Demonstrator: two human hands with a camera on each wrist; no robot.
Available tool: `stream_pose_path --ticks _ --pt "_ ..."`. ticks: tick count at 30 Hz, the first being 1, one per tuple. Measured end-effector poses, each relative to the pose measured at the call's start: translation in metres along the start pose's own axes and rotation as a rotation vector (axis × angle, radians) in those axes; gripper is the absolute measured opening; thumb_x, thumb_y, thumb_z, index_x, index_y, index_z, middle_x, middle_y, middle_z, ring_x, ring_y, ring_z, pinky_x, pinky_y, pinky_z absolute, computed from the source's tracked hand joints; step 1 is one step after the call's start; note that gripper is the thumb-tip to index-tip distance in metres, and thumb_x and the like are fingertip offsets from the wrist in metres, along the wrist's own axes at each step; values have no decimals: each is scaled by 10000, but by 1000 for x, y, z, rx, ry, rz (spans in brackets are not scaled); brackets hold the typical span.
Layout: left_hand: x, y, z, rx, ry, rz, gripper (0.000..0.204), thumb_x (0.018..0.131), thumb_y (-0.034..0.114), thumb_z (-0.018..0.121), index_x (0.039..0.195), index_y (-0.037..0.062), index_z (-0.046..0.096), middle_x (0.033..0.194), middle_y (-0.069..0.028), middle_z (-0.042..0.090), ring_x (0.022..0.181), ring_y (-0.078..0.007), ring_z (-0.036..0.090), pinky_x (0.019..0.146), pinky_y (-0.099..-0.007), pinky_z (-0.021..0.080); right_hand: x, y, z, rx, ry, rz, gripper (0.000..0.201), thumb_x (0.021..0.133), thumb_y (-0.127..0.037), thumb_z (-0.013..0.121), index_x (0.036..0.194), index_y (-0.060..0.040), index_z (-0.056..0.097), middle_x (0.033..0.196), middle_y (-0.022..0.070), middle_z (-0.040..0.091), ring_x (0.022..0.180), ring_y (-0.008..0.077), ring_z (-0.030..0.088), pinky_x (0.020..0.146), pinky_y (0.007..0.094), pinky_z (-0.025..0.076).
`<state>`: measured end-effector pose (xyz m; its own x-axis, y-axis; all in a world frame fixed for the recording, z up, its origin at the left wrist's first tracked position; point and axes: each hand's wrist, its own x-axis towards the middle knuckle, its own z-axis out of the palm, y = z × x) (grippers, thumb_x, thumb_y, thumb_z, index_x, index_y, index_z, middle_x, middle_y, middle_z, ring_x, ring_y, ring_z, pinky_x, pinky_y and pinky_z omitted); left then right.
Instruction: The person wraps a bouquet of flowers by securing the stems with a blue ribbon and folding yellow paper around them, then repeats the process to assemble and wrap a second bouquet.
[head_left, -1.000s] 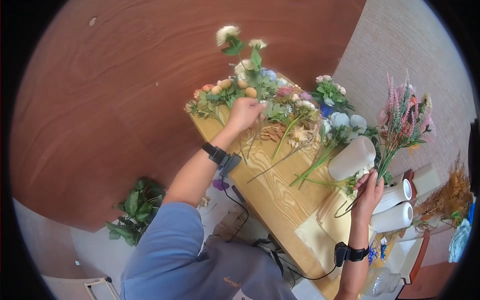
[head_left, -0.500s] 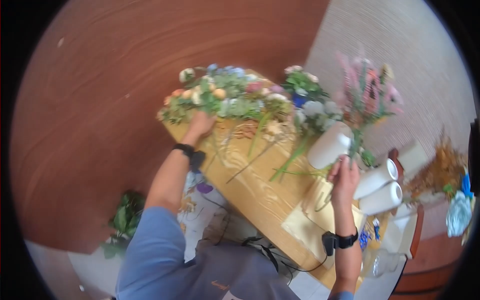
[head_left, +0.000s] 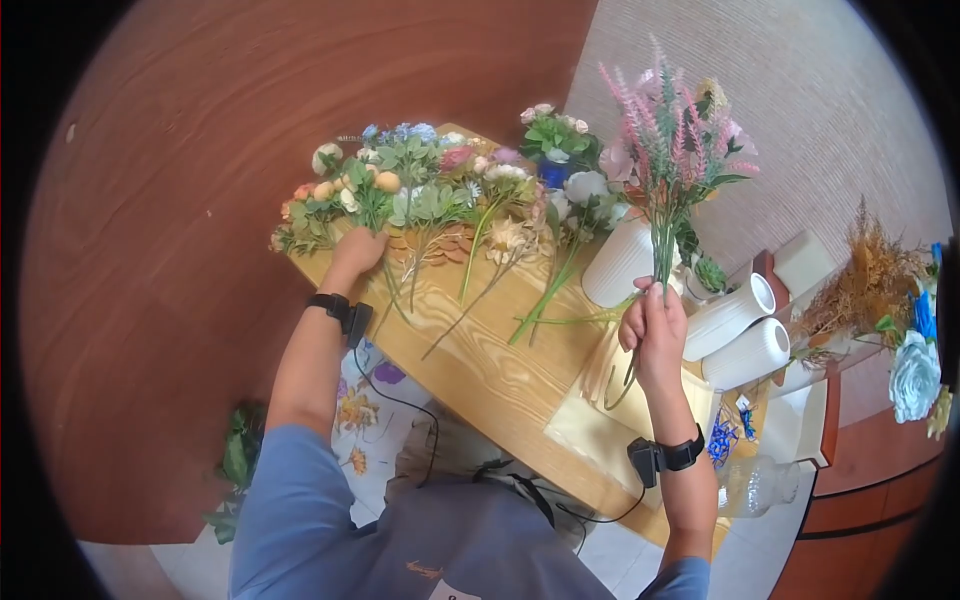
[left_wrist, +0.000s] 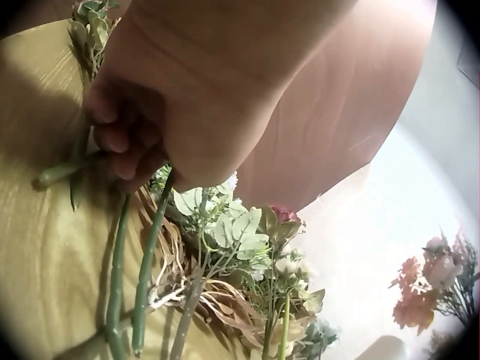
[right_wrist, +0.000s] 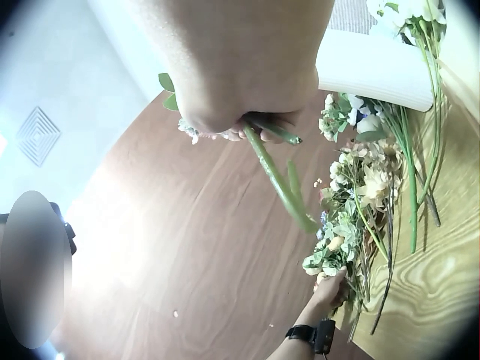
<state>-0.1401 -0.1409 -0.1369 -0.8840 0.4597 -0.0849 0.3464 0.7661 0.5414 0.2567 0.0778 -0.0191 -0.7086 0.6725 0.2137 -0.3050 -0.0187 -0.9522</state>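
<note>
My left hand [head_left: 360,250] is low at the left end of the flower pile, below the orange and cream blooms [head_left: 387,181]. In the left wrist view its fingers [left_wrist: 124,146] curl round a green stem, and other stems [left_wrist: 150,277] lie beside it on the wood. A pale round bloom [head_left: 326,157] rests at the pile's far left. My right hand [head_left: 657,335] grips the stems of an upright bunch with pink spikes [head_left: 690,145]; in the right wrist view cut stem ends [right_wrist: 281,184] stick out below that hand [right_wrist: 240,97].
White ribbed vases [head_left: 748,353] lie right of the bunch, and another vase [head_left: 615,265] is behind it. Cream paper sheets [head_left: 590,440] cover the table's [head_left: 470,385] near right part. A clear glass vase [head_left: 755,487] and dried brown stems [head_left: 860,270] are farther right.
My left hand has lowered the white-flowered stem from above the pile down among the other flowers. The pink bunch is still in my right hand, while the head view has shifted.
</note>
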Motion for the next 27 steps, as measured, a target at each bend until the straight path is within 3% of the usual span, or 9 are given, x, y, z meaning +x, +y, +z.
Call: stream_pose_path --ticks 2,9,13,14,16,18,22,25,27 --pt "-2 -1 -3 32 13 -20 547 886 495 496 851 -17 687 825 -200 679 881 -365 650 800 -432 490 -1 -1 -2 -38 -21 -8 261 1033 -265 391 1068 -28 494 572 -19 350 450 76 341 418 222 313" --pt "-29 27 -28 173 61 -39 558 867 533 527 898 0 689 888 -202 679 894 -362 649 785 -431 496 1 2 -1 -85 29 -40 227 1025 -233 419 1084 -25 489 586 -25 359 453 60 342 404 215 305" --pt "-53 82 -39 129 291 274 505 868 485 572 778 0 680 758 -190 663 725 -363 633 651 -442 485 2 -1 1 -163 28 -54 220 1021 -243 438 1076 -37 493 599 -30 382 466 38 344 408 196 282" --pt "-59 101 -36 -9 345 417 480 872 449 597 729 -4 665 680 -155 647 605 -300 605 594 -408 469 4 -1 2 -202 28 -76 234 1024 -259 425 1068 -40 495 618 -30 397 476 30 341 413 193 270" --pt "-96 159 -39 -441 152 555 400 881 374 649 743 0 672 627 -46 624 589 -155 582 549 -325 443 8 0 8 -185 37 -94 240 1026 -263 416 1064 -40 496 625 -30 398 479 31 333 415 192 267" --pt "-120 202 -26 -638 -120 632 330 880 310 673 805 -11 686 680 -15 635 659 -74 565 582 -272 451 12 4 8 -101 5 -129 257 1029 -271 396 1064 -39 500 640 -33 397 489 33 314 425 191 266" --pt "-163 264 23 -911 -224 775 257 869 227 695 893 -28 703 736 -24 658 671 -73 568 599 -250 468 16 15 11 -107 49 -134 195 1023 -243 410 957 -65 458 652 -42 399 499 23 319 432 188 266" --pt "-162 277 52 -1009 -246 706 305 843 264 694 869 -40 702 721 -89 675 646 -120 599 618 -292 486 13 14 10 -132 34 -125 165 1013 -216 430 918 -80 429 659 -47 407 503 18 335 429 189 266" --pt "-165 277 56 -1083 -282 669 255 852 203 680 858 -51 695 728 -67 676 648 -115 598 614 -267 484 11 15 9 -121 42 -141 134 1005 -199 444 949 -77 443 670 -48 421 506 17 358 425 189 278"
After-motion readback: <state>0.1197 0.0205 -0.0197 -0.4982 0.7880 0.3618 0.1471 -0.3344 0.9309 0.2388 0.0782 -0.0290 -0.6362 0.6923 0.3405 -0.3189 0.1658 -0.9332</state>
